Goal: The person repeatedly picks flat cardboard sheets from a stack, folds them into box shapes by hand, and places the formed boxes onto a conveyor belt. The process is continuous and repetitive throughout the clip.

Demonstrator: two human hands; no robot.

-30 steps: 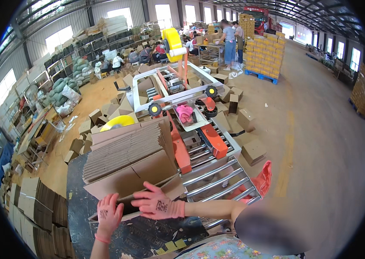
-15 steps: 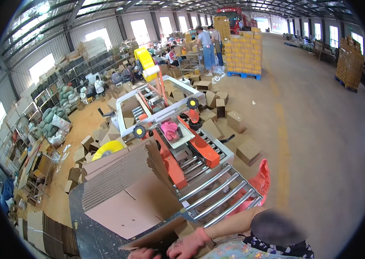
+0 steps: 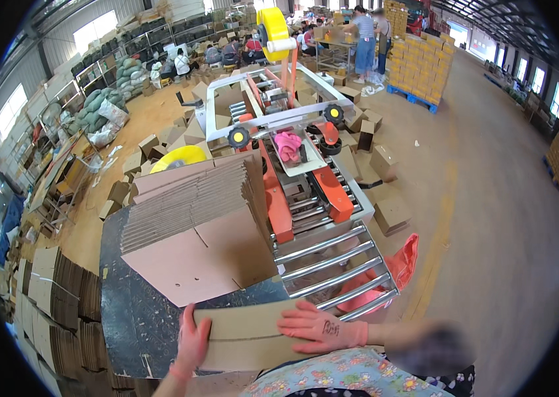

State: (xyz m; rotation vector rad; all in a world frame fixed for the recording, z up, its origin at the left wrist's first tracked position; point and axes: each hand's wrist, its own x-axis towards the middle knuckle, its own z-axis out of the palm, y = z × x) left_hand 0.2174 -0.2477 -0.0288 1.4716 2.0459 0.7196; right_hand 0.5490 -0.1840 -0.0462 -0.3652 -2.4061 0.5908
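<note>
A brown cardboard box (image 3: 247, 356) sits in front of me at the near edge of the dark tabletop (image 3: 135, 299), its top flaps folded over with a seam between them. At its left end, my left hand (image 3: 191, 339), in a pink glove, grips the edge with the thumb over the flap. My right hand (image 3: 324, 329), gloved the same way, lies flat across the right part of the flaps, fingers stretched toward the left. Beyond the box, a thick stack of flat cardboard cartons (image 3: 190, 255) stands on edge on the tabletop.
To the right, a roller conveyor (image 3: 332, 268) leads into a taping machine (image 3: 279, 119) with orange side guides and a yellow tape roll (image 3: 273, 33). Red cloth (image 3: 401, 264) hangs by the rollers. Bundled flat cartons (image 3: 61, 284) stand at left. Several people work far back near stacked pallets (image 3: 421, 69).
My hands were low at the box, partly hidden around an open flap. Now the flaps lie folded down, my left hand at the left end and my right hand flat on top. The view has shifted.
</note>
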